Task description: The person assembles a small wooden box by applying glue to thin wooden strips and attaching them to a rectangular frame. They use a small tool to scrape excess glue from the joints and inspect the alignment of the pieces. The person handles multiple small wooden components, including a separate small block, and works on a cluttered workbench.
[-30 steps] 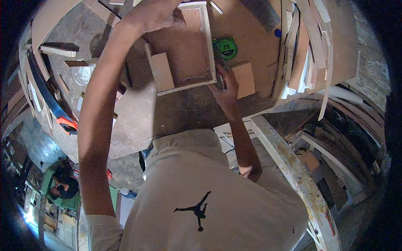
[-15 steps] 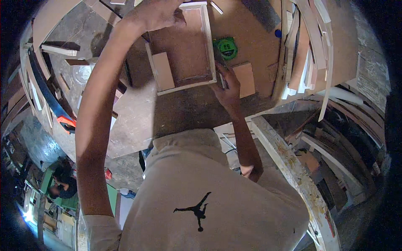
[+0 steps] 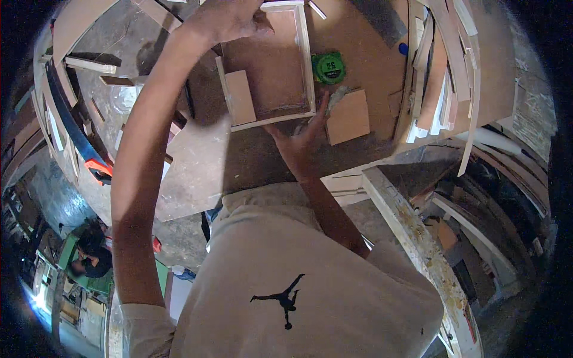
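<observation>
My right hand (image 3: 298, 143) has moved left, from beside the near right corner of the shallow rectangular wooden tray (image 3: 268, 117) to just below its near edge, with thumb and fingers now spread wide. My right forearm slants further inward. More of the flat, light-brown wooden square (image 3: 350, 117) shows, and a blurred grey piece (image 3: 337, 95) appears beside it.

Wooden box (image 3: 271, 71) is showing cream edges around a reddish-brown base, tape measure (image 3: 330, 68) is showing green and black, saw handle (image 3: 98, 170) is standing out orange, beige shirt (image 3: 262, 250) is bearing a black figure print (image 3: 283, 298)
</observation>
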Demonstrator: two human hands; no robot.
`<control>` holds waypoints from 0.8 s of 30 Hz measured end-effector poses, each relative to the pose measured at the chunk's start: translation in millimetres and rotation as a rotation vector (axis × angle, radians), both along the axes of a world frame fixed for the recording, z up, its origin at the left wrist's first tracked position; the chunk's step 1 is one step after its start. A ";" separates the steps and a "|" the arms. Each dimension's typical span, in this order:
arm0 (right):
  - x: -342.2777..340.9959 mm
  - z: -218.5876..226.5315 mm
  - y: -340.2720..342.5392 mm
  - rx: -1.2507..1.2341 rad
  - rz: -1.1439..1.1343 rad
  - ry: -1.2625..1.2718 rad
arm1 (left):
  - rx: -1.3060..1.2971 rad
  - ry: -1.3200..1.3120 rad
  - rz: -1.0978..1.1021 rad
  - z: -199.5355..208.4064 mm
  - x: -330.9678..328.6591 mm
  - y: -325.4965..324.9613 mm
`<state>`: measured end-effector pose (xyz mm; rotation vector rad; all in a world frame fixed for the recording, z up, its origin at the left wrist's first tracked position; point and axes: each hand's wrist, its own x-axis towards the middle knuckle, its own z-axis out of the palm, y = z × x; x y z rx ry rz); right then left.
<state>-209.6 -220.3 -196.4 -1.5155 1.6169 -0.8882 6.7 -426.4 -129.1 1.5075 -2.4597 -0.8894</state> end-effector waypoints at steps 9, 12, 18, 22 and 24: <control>-3.2 -33.0 9.2 0.032 -0.038 -0.213 | -0.063 -0.098 0.052 -19.1 5.6 3.5; -7.9 -38.5 13.9 0.065 -0.037 -0.113 | -0.053 -0.100 0.027 -15.7 5.3 1.5; -4.2 -29.1 5.4 0.059 -0.074 -0.256 | -0.026 -0.063 -0.012 -8.1 2.6 -0.5; -7.4 -27.6 3.2 0.067 -0.040 -0.223 | -0.196 -0.107 -0.041 -22.6 9.2 2.0; -17.1 -20.8 -2.5 0.049 0.028 -0.034 | -0.046 -0.121 0.033 -15.6 4.7 1.4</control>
